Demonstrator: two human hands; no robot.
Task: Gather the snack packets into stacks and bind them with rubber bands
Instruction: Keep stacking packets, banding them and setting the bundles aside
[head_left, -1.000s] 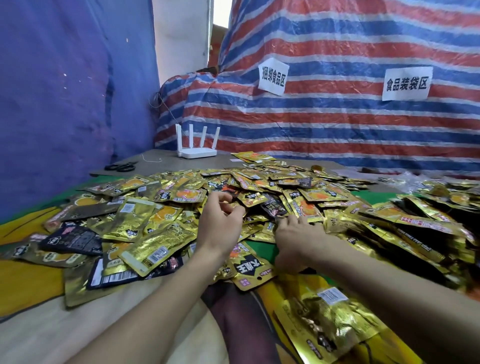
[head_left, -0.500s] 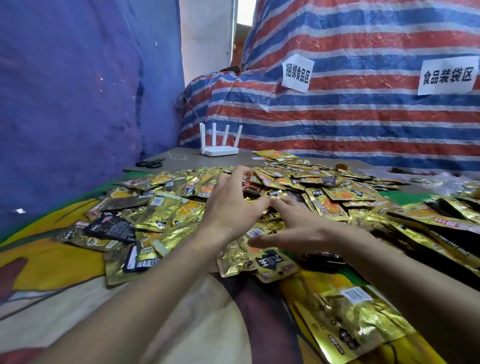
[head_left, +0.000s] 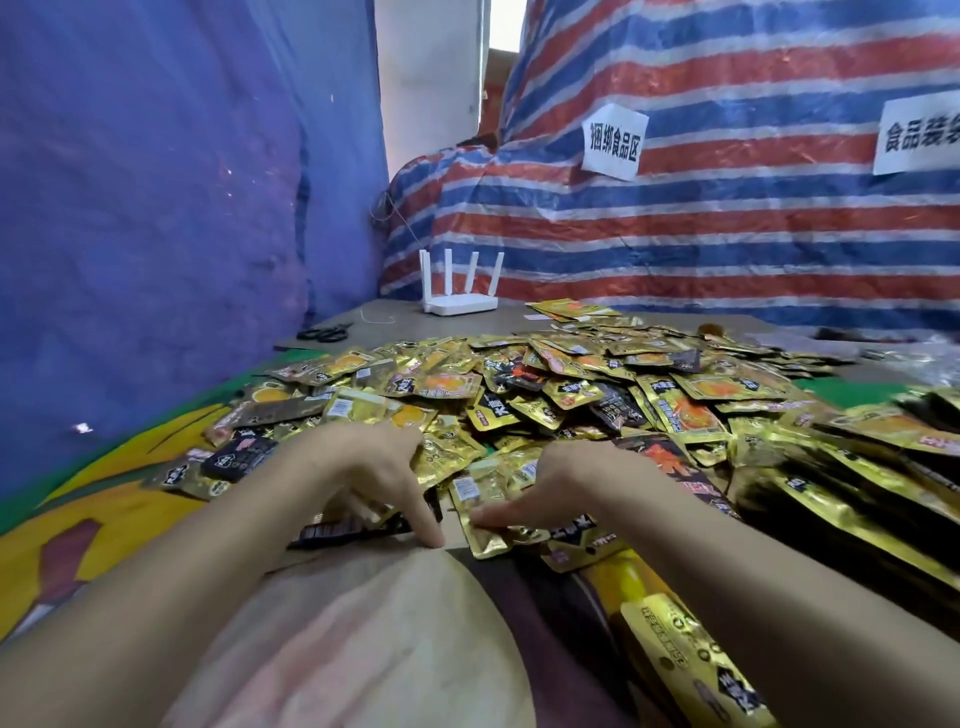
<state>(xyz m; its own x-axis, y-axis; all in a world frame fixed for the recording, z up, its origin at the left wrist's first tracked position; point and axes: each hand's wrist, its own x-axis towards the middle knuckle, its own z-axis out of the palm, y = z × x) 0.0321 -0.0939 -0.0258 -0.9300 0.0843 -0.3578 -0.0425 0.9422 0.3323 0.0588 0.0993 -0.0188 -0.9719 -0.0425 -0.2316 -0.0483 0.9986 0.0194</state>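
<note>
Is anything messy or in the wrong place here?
Nothing looks torn or spilled. The snack packets just lie in one loose heap, overlapping and pointing every way, some face down. One gold packet lies apart from the heap, nearer the person.
</note>
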